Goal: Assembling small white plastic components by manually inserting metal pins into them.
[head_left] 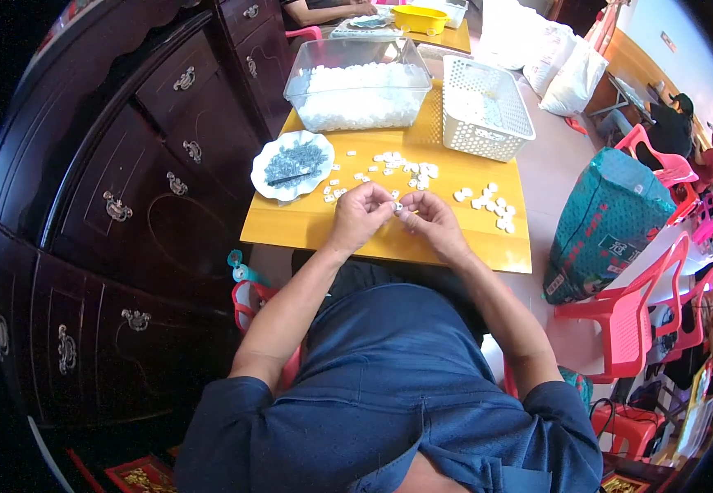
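Both hands meet over the near part of the yellow table (pixel 307 223). My left hand (pixel 362 215) and my right hand (pixel 432 223) pinch one small white piece (pixel 398 208) with a dark spot between their fingertips. Beyond them lie several loose white pieces (pixel 418 170), some with dark centres. A second group of small white pieces (pixel 488 199) sits to the right of my right hand. Left of my hands, a white scalloped plate (pixel 260 182) holds many small grey-blue clear parts (pixel 299 160) and a thin dark stick (pixel 289 178).
At the table's far side stand a clear bin (pixel 361 115) full of white pieces and a white perforated basket (pixel 488 141). Dark wooden cabinets (pixel 159 140) line the left. A big teal bag (pixel 607 222) and red plastic chairs (pixel 627 320) are on the right. Other people sit farther off.
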